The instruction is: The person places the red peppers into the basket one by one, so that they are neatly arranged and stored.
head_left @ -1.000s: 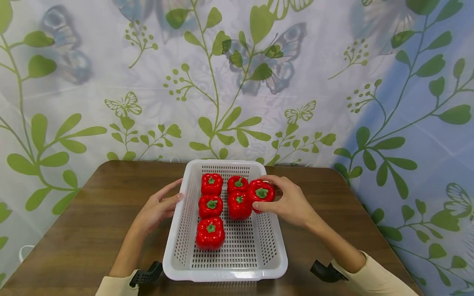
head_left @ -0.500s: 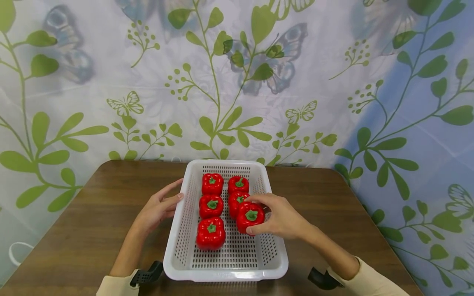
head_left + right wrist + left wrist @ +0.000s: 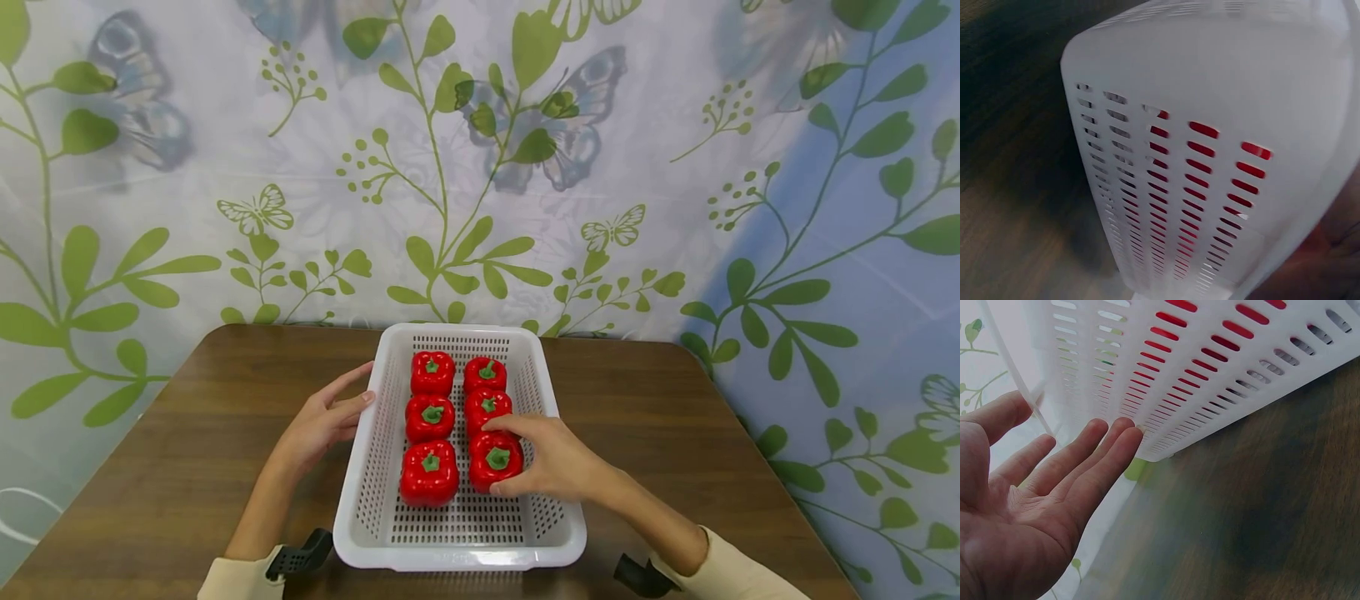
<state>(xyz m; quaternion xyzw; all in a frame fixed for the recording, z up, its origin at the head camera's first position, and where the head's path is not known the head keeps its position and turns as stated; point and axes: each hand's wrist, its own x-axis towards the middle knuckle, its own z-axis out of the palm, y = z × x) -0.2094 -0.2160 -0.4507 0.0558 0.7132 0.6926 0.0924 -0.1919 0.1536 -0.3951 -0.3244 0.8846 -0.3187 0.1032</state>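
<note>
A white perforated plastic basket (image 3: pixel 457 557) holds red bell peppers with green stems in two columns of three. My right hand (image 3: pixel 558 458) grips the near pepper of the right column (image 3: pixel 491 467) between thumb and fingers, low in the basket beside the middle right pepper (image 3: pixel 480 410). Level with it in the left column lies the near left pepper (image 3: pixel 429 487). My left hand (image 3: pixel 322 425) touches the basket's left side with extended fingers; its palm (image 3: pixel 1029 544) shows in the left wrist view. In the right wrist view the basket wall (image 3: pixel 1210 69) hides most of my right hand.
The basket stands on a dark brown wooden table (image 3: pixel 637 392). Behind it hangs a cloth (image 3: pixel 300 125) printed with leaves and butterflies. A white cord (image 3: pixel 26 517) shows at the far left. Black straps (image 3: pixel 300 557) circle both wrists.
My right hand has carried its pepper from above the basket's right side, toward me and down into the front spot of the right column. The left hand has stayed at the basket's side.
</note>
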